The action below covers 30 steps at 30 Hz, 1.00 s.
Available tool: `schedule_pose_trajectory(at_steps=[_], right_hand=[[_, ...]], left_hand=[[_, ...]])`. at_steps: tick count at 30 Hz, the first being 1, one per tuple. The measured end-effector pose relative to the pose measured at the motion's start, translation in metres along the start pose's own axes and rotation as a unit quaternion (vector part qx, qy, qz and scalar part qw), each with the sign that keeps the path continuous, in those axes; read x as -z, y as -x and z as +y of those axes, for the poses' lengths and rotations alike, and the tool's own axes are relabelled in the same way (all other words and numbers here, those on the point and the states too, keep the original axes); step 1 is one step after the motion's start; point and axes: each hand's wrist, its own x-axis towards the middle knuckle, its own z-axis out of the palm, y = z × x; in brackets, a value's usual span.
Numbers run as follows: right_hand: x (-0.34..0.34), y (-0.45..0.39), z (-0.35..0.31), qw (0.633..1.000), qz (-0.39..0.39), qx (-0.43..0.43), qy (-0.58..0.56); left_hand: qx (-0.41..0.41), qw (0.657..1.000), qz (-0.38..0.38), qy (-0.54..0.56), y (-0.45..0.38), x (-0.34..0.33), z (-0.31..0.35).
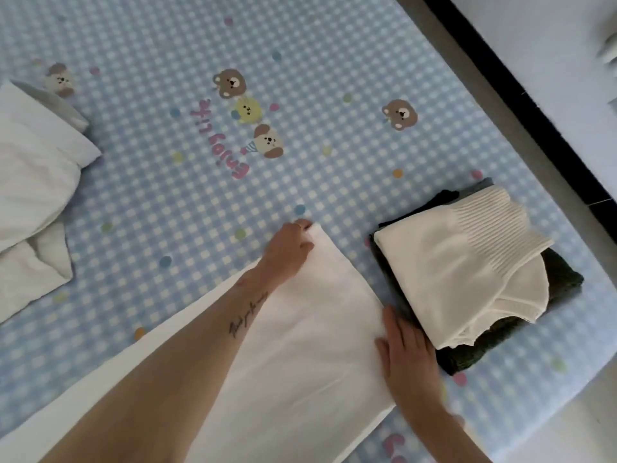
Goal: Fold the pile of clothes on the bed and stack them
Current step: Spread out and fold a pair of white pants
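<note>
Bed [200, 45] fills most of the view, covered in a blue-and-white checked sheet with bear cartoons and pink lettering near its middle. White bedding [33, 168] is bunched at the bed's left edge, creased and partly folded over itself. White garment [300, 345] lies flat near the bed's front edge, a long strip running from the lower left up toward the middle, its far end squared off. Folded stack [467, 279] sits just beside it at the bed's right edge — a cream ribbed knit [450, 262] on top, a dark green knit [561, 279] under it, something greyish showing at the far side. Left hand [288, 248] rests on the garment's far left corner, fingers curled over the cloth edge and pinching it. Right hand [404, 352] lies flat on the garment's right edge, fingers straight and pressing down, right next to the stack — whether it touches the stack can't be told.
</note>
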Motion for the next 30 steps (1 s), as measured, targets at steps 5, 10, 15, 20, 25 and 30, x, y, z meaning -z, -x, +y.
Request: schedule_pose_trajectory(at_steps=[5,10,15,20,25,30], right_hand=[[0.030,-0.001,-0.012,0.998,-0.032,-0.036,-0.051],[0.080,0.021,-0.044,0.970,-0.052,-0.069,-0.226],[0.134,0.067,-0.131,0.889,-0.171,0.007,-0.424],[0.130,0.135,-0.249,0.829,-0.282,0.080,-0.477],[0.103,0.194,-0.335,0.813,-0.378,0.094,-0.433],[0.078,0.243,-0.398,0.812,-0.436,0.118,-0.370]], left_hand=[[0.018,0.995,-0.066,0.073,-0.001,0.036,0.006],[-0.032,0.996,-0.033,0.077,0.061,0.086,-0.022],[-0.014,0.995,0.004,0.099,0.159,0.146,-0.088],[0.058,0.991,0.063,0.100,0.264,0.185,-0.193],[0.119,0.986,0.082,0.077,0.351,0.185,-0.288],[0.153,0.978,0.114,0.085,0.403,0.172,-0.356]])
